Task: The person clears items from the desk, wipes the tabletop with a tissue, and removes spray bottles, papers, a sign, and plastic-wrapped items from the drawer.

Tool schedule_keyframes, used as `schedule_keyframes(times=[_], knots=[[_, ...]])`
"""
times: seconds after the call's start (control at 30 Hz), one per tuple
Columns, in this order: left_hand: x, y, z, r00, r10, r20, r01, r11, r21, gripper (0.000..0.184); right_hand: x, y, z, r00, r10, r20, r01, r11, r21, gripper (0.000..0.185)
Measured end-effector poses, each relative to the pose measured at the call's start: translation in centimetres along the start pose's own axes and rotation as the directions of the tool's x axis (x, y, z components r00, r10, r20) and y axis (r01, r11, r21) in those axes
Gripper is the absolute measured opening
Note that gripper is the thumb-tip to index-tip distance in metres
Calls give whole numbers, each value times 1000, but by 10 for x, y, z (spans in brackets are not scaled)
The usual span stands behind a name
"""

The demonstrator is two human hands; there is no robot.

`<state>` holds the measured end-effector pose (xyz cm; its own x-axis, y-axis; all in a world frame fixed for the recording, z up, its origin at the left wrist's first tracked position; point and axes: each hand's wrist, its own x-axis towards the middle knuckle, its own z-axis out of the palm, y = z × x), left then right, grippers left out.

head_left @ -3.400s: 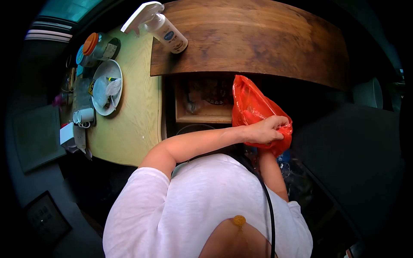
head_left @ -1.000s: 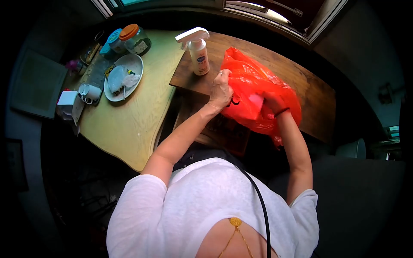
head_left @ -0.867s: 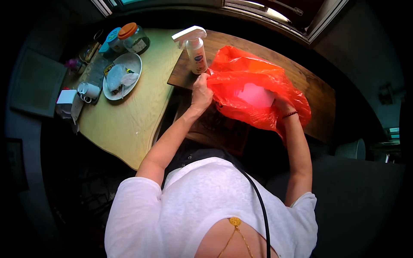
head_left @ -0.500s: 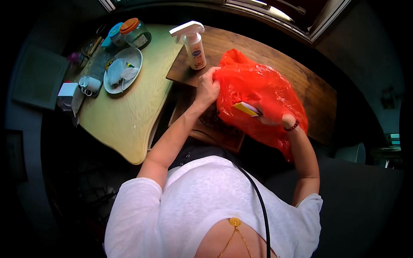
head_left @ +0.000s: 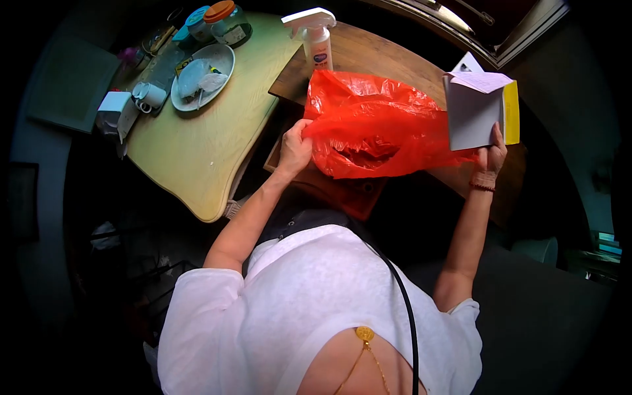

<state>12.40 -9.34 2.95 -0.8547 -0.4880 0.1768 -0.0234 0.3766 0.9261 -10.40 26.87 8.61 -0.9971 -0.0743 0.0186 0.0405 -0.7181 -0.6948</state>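
My left hand [head_left: 295, 147] is closed on the left edge of a red plastic bag [head_left: 375, 125], which is stretched across the front of the dark wooden table [head_left: 388, 54], its mouth partly open toward me. My right hand [head_left: 492, 158] grips the lower end of a booklet [head_left: 475, 112] with grey-white pages and a yellow edge, held upright at the bag's right side. The bag's right end touches or lies close by that hand. A white spray bottle [head_left: 318, 45] stands behind the bag's left part.
On the pale table [head_left: 204, 155] at left are an oval dish [head_left: 227, 60] with plastic-wrapped items, a white cup [head_left: 150, 96], a white box [head_left: 116, 105] and a jar with an orange lid [head_left: 228, 25]. An open drawer [head_left: 273, 158] sits below the dark table.
My right hand has come out of the bag with the booklet and moved right and up. My left hand still holds the bag, now shifted slightly left. The camera view has moved a little.
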Motion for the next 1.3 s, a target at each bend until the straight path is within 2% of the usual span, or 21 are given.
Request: schedule_keyframes(times=[0.1, 0.17, 0.3, 0.37, 0.43, 0.47, 0.6, 0.67, 0.73, 0.8, 0.9, 0.93, 0.97, 1.0, 1.03, 1.1, 1.13, 1.17, 1.2, 1.27, 1.3], knots=[[-8, -17, -34, 996, -71, -52, 68, 996, -53, 28, 33, 16, -59, 992, 110, -68, -97, 980, 177, 37], [-16, -6, -64, 986, -113, -122, 91, 981, -173, 26, 44, 21, -80, 962, 138, -234, -126, 990, 65, 38], [-34, -19, -148, 915, -337, -221, 237, 894, -380, 29, 29, 48, -81, 946, 275, -172, -291, 954, -75, 40], [-41, -49, -195, 846, -320, -427, 191, 929, -317, 30, 25, 67, -87, 933, 283, -222, -322, 932, -166, 39], [-47, -70, -247, 689, -397, -606, 249, 915, -316, 36, 22, 82, -95, 920, 299, -253, -355, 910, -214, 36], [-51, -84, -275, 683, -284, -673, 134, 954, -267, 36, 24, 89, -107, 911, 328, -249, -386, 891, -238, 33], [-60, -111, -353, 382, -337, -861, -15, 929, -371, 29, 21, 92, -104, 879, 143, -456, -306, 902, -306, 25], [-67, -158, -394, 138, -403, -905, 140, 912, -385, 24, 3, 75, -78, 842, 147, -519, -410, 800, -438, 20], [-67, -199, -405, 13, -511, -860, 174, 848, -501, 28, -11, 63, -61, 823, 123, -555, -470, 696, -542, 18], [-67, -210, -394, 223, -698, -680, 304, 713, -632, 44, -18, 64, -63, 814, 98, -573, -452, 727, -516, 40], [-59, -188, -376, 392, -810, -436, 477, 584, -657, 51, -22, 70, -63, 781, -21, -624, -403, 747, -529, 67], [-52, -171, -363, 400, -811, -427, 483, 582, -654, 51, -25, 71, -55, 764, -87, -639, -383, 736, -558, 69], [-42, -143, -346, 207, -681, -703, 687, 613, -391, 55, -28, 73, -51, 758, -95, -645, -380, 739, -556, 69], [-34, -121, -332, 89, -405, -910, 862, 489, -134, 58, -29, 75, -47, 731, -144, -668, -361, 749, -556, 61], [-31, -107, -328, 100, -406, -908, 861, 493, -126, 58, -29, 75, -44, 700, -192, -688, -340, 758, -556, 53], [-26, -92, -322, 434, 204, -877, 765, 431, 479, 63, -32, 72, -41, 707, -73, -704, -387, 793, -470, 36], [-18, -90, -316, 441, 202, -875, 759, 437, 483, 63, -35, 70, -38, 712, 55, -700, -442, 809, -387, 20], [-6, -89, -309, 572, 315, -758, 588, 487, 646, 60, -38, 70, -34, 682, 102, -724, -477, 812, -335, 9], [7, -86, -301, 660, 434, -613, 387, 503, 773, 57, -39, 67, -35, 680, 98, -726, -476, 813, -336, 9], [38, -75, -272, 779, 399, -483, 145, 636, 758, 47, -35, 62, -39, 820, -30, -572, -319, 805, -500, 9], [54, -78, -260, 796, 427, -428, 52, 656, 753, 42, -36, 55, -26, 814, -95, -573, -282, 798, -533, 8]])
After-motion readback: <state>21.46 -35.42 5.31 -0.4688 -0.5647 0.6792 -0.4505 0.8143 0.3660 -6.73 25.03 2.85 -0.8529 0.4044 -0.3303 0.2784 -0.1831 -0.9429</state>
